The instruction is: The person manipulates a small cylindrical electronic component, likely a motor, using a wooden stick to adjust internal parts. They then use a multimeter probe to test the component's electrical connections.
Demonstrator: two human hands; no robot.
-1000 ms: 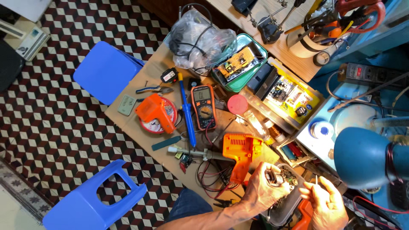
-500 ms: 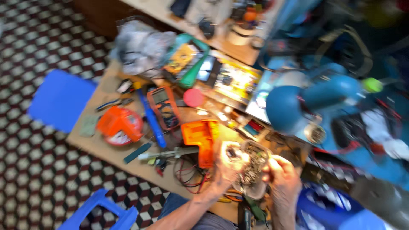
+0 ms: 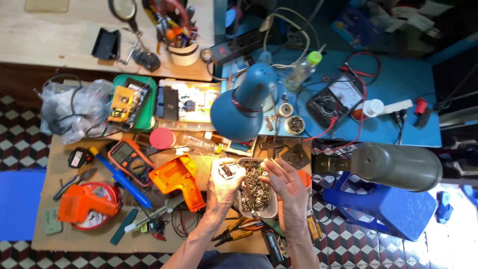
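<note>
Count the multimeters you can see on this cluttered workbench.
2: an orange multimeter left of the hands, and a black multimeter on the blue table. Clutter may hide others.

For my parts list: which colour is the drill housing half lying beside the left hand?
Orange: the plastic drill housing half, clearest in the head view.

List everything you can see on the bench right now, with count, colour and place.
Shallow tray of mixed metal screws: one, pale, bench centre, between the hands.
Plastic drill housing shell: one, orange, left of tray.
Handheld digital multimeter: one, orange-edged, further left.
Round desk lamp shade: one, blue, above tray.
Analogue meter: one, black, on blue table, right.
Plastic stool: one, blue, lower right.
Round lid: one, red, above shell.
Left hand: holds small metal part, at tray's left edge.
Right hand: open, over tray's right edge.
</note>
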